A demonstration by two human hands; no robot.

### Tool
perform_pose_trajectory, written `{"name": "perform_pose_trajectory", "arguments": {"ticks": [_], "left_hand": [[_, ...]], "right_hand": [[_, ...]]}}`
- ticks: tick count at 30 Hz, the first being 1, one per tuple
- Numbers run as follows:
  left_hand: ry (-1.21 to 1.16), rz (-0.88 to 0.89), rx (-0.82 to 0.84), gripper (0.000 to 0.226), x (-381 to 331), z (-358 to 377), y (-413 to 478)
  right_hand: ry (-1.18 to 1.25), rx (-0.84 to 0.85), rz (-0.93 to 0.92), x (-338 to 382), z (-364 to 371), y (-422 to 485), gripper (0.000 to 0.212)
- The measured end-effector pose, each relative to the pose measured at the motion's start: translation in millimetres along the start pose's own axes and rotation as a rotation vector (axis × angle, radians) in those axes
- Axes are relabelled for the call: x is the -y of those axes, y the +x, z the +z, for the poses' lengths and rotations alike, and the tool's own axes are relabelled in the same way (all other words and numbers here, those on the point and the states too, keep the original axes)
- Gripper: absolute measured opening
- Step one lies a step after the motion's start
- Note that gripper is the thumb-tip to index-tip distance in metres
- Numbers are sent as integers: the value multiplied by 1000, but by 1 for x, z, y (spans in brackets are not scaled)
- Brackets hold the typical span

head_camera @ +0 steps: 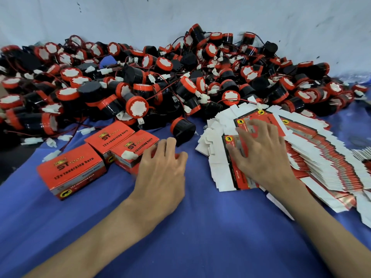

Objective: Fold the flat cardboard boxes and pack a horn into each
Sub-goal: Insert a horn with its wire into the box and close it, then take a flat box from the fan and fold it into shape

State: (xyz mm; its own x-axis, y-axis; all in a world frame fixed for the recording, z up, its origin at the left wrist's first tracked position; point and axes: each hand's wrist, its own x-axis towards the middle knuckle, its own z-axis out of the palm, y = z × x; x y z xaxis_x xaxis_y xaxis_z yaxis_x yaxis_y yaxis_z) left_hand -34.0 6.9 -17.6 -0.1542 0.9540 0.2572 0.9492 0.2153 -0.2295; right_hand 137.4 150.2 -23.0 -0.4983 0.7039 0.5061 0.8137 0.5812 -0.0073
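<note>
A big heap of black-and-red horns (160, 77) with red wires and white plugs fills the back of the blue cloth. A fanned stack of flat red-and-white cardboard boxes (313, 157) lies at the right. My right hand (259, 151) rests on the top flat boxes with fingers spread and bent; whether it pinches one I cannot tell. My left hand (162, 169) has loosely curved fingers against the nearest of three folded red boxes (136, 151). Two more folded boxes (72, 171) (108, 137) stand to its left. One loose horn (183, 130) lies between the hands.
The blue cloth (180, 227) covers the table in front of me. A pale wall (180, 17) backs the horn heap. Loose white plugs and red wires (52, 141) trail at the left. More flat boxes (361, 155) lie at the far right edge.
</note>
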Motion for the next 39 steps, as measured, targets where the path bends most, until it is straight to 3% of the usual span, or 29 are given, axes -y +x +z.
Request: {"name": "perform_pose_trajectory", "arguments": {"ticks": [3,6,10,13,16,18,20,23,27,30,32,35,39], "left_hand": [[128,-30,138,33,4,9,1],[252,-12,230,47,11,9,5],[263,-17,267,45,24,9,8],[172,-20,119,37,25,9,11],[-107,97,-239,15,20,14,13],[-298,194,-274,20,12,18,11],[-477,234,-185,26,7,25,9],[-722,154,-136,34,8,34,10],[-1198,39,19,47,14,34,13],[-1715,-26,127,28,16,31,13],[-1968,-134,207,34,17,32,13],[-2090,-203,353,36,23,30,15],[-2104,-120,447,17,24,33,15]], "right_hand": [[-81,330,200,-7,5,0,81],[13,345,247,-11,6,3,95],[9,345,303,-12,2,4,100],[-59,363,308,-14,1,5,103],[15,359,358,-16,1,8,99],[76,336,378,-17,2,9,92],[167,242,348,-18,2,9,76],[491,1,335,-14,-1,8,52],[781,-207,277,6,-4,2,48],[878,-213,263,18,-1,-2,48],[896,-193,268,20,1,-4,48],[920,-122,282,21,5,-6,52],[890,-92,245,23,6,-9,53]]}}
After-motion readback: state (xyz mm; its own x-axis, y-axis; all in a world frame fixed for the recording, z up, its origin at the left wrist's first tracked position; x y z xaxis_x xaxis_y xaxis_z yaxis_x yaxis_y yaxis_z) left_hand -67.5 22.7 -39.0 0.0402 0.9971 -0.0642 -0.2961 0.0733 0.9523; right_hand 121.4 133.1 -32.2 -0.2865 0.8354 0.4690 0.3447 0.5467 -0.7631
